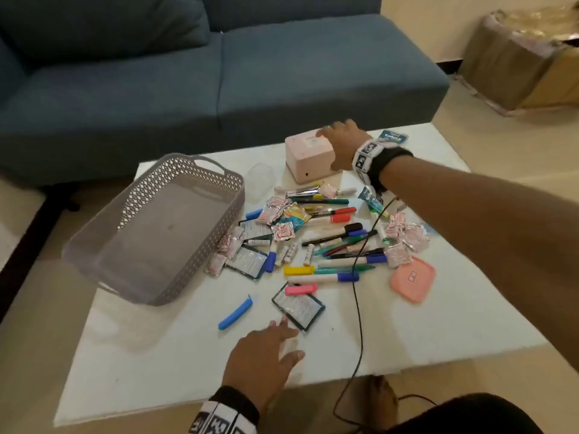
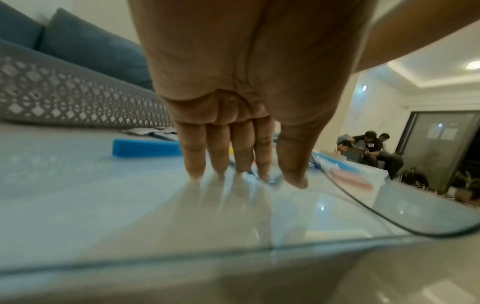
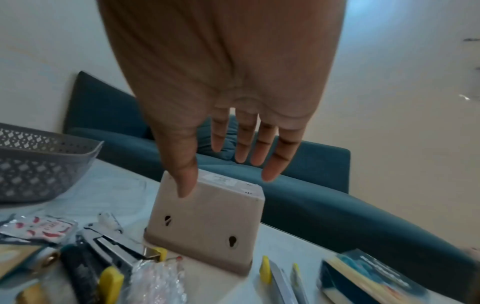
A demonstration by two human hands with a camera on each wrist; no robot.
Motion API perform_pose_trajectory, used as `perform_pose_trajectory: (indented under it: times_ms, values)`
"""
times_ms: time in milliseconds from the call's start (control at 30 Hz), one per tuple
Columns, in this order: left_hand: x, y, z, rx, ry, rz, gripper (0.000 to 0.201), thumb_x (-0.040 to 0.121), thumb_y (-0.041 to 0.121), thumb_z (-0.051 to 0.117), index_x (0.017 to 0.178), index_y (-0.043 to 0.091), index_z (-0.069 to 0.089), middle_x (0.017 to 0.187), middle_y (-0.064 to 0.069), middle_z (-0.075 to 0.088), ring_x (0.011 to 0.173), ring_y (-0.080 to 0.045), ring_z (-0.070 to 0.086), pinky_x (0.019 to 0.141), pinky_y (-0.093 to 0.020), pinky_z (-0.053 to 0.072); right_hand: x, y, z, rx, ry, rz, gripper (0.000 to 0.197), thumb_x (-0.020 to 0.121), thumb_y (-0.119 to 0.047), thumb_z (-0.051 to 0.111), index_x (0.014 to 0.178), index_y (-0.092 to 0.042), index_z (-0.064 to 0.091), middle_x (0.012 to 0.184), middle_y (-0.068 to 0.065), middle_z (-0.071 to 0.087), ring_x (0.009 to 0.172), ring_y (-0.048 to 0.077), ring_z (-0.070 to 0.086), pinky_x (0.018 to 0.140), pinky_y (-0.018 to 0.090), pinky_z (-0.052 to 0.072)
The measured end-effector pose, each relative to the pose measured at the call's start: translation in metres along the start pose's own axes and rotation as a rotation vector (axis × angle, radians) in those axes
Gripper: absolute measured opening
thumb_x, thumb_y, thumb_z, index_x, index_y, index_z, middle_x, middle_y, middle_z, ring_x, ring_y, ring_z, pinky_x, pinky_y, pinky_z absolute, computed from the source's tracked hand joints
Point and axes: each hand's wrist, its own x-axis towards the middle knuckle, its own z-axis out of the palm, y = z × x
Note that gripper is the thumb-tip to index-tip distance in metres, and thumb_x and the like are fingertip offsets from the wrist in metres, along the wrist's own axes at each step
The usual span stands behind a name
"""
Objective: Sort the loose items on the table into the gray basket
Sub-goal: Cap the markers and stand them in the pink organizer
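Head view: right hand (image 1: 340, 142) reaches over the pink box (image 1: 308, 158) at the desk's (image 1: 438, 324) far side; gray basket (image 1: 150, 227) stands left of the scattered pens and packets (image 1: 329, 239).
Left wrist: left hand (image 2: 233, 102), fingers (image 2: 193, 156) released, straight, tips on the desk.
Right wrist: fingers (image 3: 270, 164) spread, released, above the box; thumb touches its top edge.

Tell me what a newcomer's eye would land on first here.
First, the bright jumble of pens and packets spread over the middle of the white table. Left of it sits the gray basket, with nothing visible inside. At the far edge, the right hand reaches over a pink box, while the left hand hovers open near the front.
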Motion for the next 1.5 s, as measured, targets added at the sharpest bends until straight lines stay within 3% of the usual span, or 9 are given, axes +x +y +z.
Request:
perform_pose_trajectory:
  times_ms: [200, 433, 700, 767, 900, 1100, 1233, 1333, 1500]
  values:
    - [0.029, -0.020, -0.020, -0.224, 0.148, 0.116, 0.031, 0.089, 0.060, 0.053, 0.120, 0.053, 0.057, 0.113, 0.037, 0.059, 0.098, 0.014, 0.058, 0.090, -0.015, 0.049, 0.073, -0.021, 0.013, -0.284, -0.151, -0.137, 0.126, 0.061, -0.026, 0.092, 0.156, -0.026, 0.010, 0.162, 0.004, 0.020, 0.149, 0.034, 0.012, 0.112, 0.062, 0.025]
    - [0.022, -0.034, -0.019, -0.242, 0.092, 0.135, 0.024, 0.092, 0.056, 0.052, 0.116, 0.058, 0.053, 0.105, 0.036, 0.061, 0.097, 0.015, 0.058, 0.092, -0.015, 0.049, 0.065, -0.027, -0.005, -0.349, -0.097, -0.190, 0.120, 0.055, -0.031, 0.093, 0.152, -0.028, 0.022, 0.143, 0.009, 0.042, 0.131, 0.035, 0.036, 0.099, 0.055, 0.041]
    - [-0.009, -0.025, -0.053, -0.686, 0.245, 0.184, 0.031, 0.085, 0.055, 0.063, 0.106, 0.034, 0.072, 0.093, 0.019, 0.074, 0.087, -0.002, 0.070, 0.078, -0.024, 0.056, -0.123, -0.049, -0.066, 0.123, 0.446, -0.098, 0.101, 0.059, -0.031, 0.085, 0.146, -0.021, 0.034, 0.141, 0.012, 0.040, 0.128, 0.036, 0.037, 0.102, 0.053, 0.039]
    - [-0.016, -0.012, -0.060, -0.919, 0.183, 0.163, 0.047, 0.082, 0.060, 0.056, 0.113, 0.027, 0.070, 0.100, 0.008, 0.076, 0.096, -0.016, 0.072, 0.088, -0.042, 0.057, -0.191, -0.070, -0.053, 0.123, 0.579, -0.045, 0.100, 0.058, -0.036, 0.084, 0.145, -0.023, 0.039, 0.138, 0.011, 0.041, 0.128, 0.034, 0.039, 0.102, 0.048, 0.033]
    - [-0.035, 0.016, -0.065, -1.237, -0.055, 0.008, 0.080, 0.078, 0.079, 0.028, 0.120, 0.023, 0.066, 0.112, 0.003, 0.074, 0.106, -0.022, 0.070, 0.099, -0.048, 0.050, -0.291, -0.109, -0.002, 0.070, 0.669, 0.008, 0.094, 0.055, -0.032, 0.082, 0.143, -0.024, 0.049, 0.138, 0.014, 0.045, 0.131, 0.038, 0.042, 0.102, 0.052, 0.027]
    - [-0.048, 0.028, -0.057, -1.445, -0.218, -0.174, 0.084, 0.069, 0.084, 0.053, 0.119, 0.018, 0.070, 0.117, -0.016, 0.069, 0.107, -0.033, 0.068, 0.091, -0.057, 0.054, -0.333, -0.138, 0.052, -0.075, 0.822, -0.145, 0.066, 0.080, -0.015, 0.069, 0.141, -0.033, 0.050, 0.133, 0.006, 0.041, 0.131, 0.030, 0.039, 0.111, 0.053, 0.021]
    - [-0.045, 0.028, -0.052, -1.544, -0.086, -0.254, 0.057, 0.071, 0.062, 0.071, 0.107, 0.017, 0.075, 0.110, -0.020, 0.070, 0.104, -0.036, 0.068, 0.088, -0.055, 0.056, -0.329, -0.139, 0.055, -0.027, 0.706, -0.227, 0.079, 0.074, -0.015, 0.072, 0.146, -0.031, 0.044, 0.137, 0.007, 0.042, 0.135, 0.030, 0.038, 0.112, 0.053, 0.022]
    - [-0.036, 0.013, -0.049, -1.495, 0.116, -0.229, 0.045, 0.078, 0.050, 0.071, 0.105, 0.015, 0.075, 0.098, -0.014, 0.075, 0.097, -0.028, 0.069, 0.092, -0.048, 0.056, -0.324, -0.133, 0.057, 0.163, 0.477, -0.273, 0.090, 0.072, -0.044, 0.074, 0.150, -0.030, 0.032, 0.152, 0.004, 0.034, 0.146, 0.025, 0.026, 0.115, 0.047, 0.023]
    - [-0.013, -0.014, -0.047, -1.099, 0.568, -0.058, 0.100, 0.044, 0.061, 0.090, 0.128, 0.020, 0.053, 0.122, 0.000, 0.063, 0.108, -0.013, 0.063, 0.088, -0.030, 0.055, -0.300, -0.124, 0.050, 1.036, 0.232, 0.038, 0.078, 0.082, -0.068, 0.058, 0.148, -0.037, 0.030, 0.153, -0.015, 0.029, 0.139, 0.004, 0.032, 0.110, 0.028, 0.036]
